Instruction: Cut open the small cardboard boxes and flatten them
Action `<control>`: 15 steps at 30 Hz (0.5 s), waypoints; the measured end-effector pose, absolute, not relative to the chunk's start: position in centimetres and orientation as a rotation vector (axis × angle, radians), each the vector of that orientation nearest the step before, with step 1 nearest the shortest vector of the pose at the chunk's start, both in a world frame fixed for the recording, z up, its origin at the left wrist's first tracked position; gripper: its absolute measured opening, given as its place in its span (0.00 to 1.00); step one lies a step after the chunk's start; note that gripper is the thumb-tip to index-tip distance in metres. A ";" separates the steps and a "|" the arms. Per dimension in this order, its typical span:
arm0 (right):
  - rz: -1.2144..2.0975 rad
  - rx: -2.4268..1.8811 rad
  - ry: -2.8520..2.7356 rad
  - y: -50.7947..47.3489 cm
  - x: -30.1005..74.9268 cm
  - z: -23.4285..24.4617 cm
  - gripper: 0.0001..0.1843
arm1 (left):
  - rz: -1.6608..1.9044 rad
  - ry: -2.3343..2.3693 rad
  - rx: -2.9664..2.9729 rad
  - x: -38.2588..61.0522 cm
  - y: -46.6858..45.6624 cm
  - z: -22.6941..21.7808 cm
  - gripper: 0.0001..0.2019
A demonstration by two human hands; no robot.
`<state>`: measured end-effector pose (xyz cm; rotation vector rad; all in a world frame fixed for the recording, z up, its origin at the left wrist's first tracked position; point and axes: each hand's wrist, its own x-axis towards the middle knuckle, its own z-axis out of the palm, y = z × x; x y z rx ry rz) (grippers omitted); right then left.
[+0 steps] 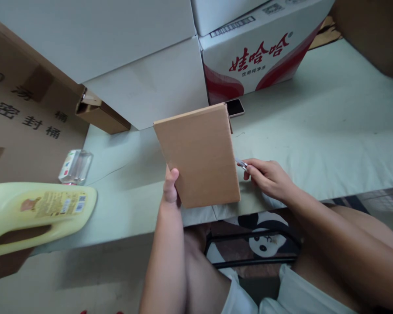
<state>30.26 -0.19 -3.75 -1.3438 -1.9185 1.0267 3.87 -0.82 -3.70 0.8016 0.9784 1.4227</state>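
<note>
A flat brown cardboard box [198, 159] is held tilted above the front of the table, its broad plain face toward me. My left hand [171, 186] grips its lower left edge, thumb on the face and the other fingers hidden behind. To the right of the box, my right hand [270, 176] is closed around a slim, pale utility knife [241, 164]. The blade end points at the box's right edge; whether it touches the cardboard I cannot tell. Behind the box's top right corner, a phone [236, 107] lies partly covered.
White cartons [157, 83] and a red-and-white carton [252, 61] stand along the back. At left are a small brown box [106, 117], a clear bottle [80, 165], a large yellow jug [81, 218] and a big printed carton [29, 131]. A pale cloth [314, 131] covers the table.
</note>
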 end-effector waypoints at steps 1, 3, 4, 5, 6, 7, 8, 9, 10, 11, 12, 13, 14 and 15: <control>1.027 -1.344 -1.919 -0.2 30.3 -3.8 0.18 | 1.423 0.979 0.800 3.9 -0.8 -3.7 0.33; 1.028 -1.348 -1.920 -0.2 30.3 -3.8 0.18 | 1.417 0.976 0.803 3.9 -0.8 -3.6 0.33; 1.028 -1.350 -1.922 -0.2 30.3 -3.9 0.18 | 1.411 0.973 0.805 4.0 -0.8 -3.5 0.33; 1.031 -1.350 -1.923 -0.2 30.3 -3.9 0.18 | 1.405 0.968 0.806 4.0 -0.8 -3.4 0.33; 1.033 -1.350 -1.925 -0.2 30.3 -4.0 0.18 | 1.400 0.962 0.807 4.1 -0.8 -3.3 0.33; 1.035 -1.349 -1.928 -0.2 30.3 -4.1 0.18 | 1.397 0.957 0.807 4.2 -0.8 -3.2 0.32; 1.039 -1.346 -1.929 -0.2 30.3 -4.1 0.18 | 1.398 0.953 0.809 4.2 -0.8 -3.1 0.32; 1.042 -1.343 -1.928 -0.2 30.3 -4.1 0.17 | 1.401 0.951 0.812 4.3 -0.8 -3.1 0.32; 1.047 -1.340 -1.927 -0.2 30.3 -4.2 0.17 | 1.402 0.950 0.815 4.4 -0.8 -3.1 0.31; 1.053 -1.338 -1.925 -0.2 30.2 -4.2 0.17 | 1.402 0.950 0.816 4.4 -0.8 -3.0 0.31; 1.061 -1.338 -1.924 -0.2 30.2 -4.2 0.17 | 1.400 0.951 0.818 4.4 -0.8 -3.1 0.31; 1.067 -1.339 -1.925 -0.3 30.1 -4.2 0.17 | 1.396 0.954 0.818 4.5 -0.8 -3.1 0.31; 1.072 -1.340 -1.926 -0.3 30.1 -4.2 0.17 | 1.393 0.959 0.815 4.5 -0.8 -3.1 0.31; 1.077 -1.341 -1.929 -0.3 30.1 -4.1 0.17 | 1.389 0.965 0.811 4.5 -0.9 -3.2 0.31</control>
